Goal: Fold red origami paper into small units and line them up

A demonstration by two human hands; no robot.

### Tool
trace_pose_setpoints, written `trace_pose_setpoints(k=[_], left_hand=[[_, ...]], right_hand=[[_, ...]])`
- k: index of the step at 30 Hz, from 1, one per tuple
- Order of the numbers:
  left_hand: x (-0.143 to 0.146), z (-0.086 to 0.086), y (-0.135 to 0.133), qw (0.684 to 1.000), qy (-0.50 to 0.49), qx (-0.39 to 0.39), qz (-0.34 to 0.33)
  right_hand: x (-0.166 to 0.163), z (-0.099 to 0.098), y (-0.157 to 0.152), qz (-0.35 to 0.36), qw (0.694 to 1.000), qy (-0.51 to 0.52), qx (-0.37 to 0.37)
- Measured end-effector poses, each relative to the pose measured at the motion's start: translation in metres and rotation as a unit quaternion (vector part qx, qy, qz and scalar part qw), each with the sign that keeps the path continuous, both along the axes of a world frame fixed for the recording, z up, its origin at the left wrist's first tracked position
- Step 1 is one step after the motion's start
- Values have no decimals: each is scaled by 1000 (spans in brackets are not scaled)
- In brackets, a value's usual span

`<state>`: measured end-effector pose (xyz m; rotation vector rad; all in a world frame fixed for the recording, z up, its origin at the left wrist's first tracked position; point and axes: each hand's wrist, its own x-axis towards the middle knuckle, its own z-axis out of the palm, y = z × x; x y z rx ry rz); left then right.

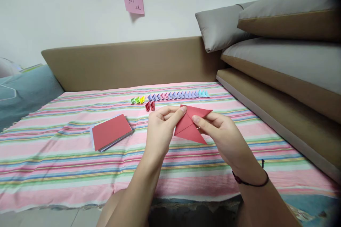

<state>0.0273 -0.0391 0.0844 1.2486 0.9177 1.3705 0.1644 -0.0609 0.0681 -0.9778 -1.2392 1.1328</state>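
Observation:
A partly folded sheet of red origami paper (188, 122) with pointed corners and a visible crease is held up over the striped cloth. My left hand (163, 126) pinches its upper left part, thumb on top. On its right side my right hand (218, 129) grips it between thumb and fingers; the fingertips behind the paper are hidden. Just beyond my left hand stand two small red folded paper pieces (150, 106). Farther back is a long row of purple, pink and blue folded pieces (177, 95), with green and yellow ones (137, 100) at its left.
A stack of paper sheets (112, 133), red on top, lies to the left on the striped cloth (66, 145). Grey and brown cushions (282, 56) are piled at the right. A brown backrest (133, 65) runs along the wall, below a pink sticky note (133, 0).

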Motion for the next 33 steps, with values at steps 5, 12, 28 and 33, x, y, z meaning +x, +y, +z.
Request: trace_pose_setpoints(k=[5,12,28,33], left_hand=[[0,-1,1,1000,-8,-5,-15],[1,-4,3,999,-16,-6,-42],[-7,-4,9,998,39,36,-30],[-8,-5,10,997,61,50,-14]], right_hand=[[-3,-5,3,-33,999,9,3],[0,-6,4,-15,1000,4,9],[6,-6,8,-2,1000,-11,16],[9,-6,9,-10,1000,-3,14]])
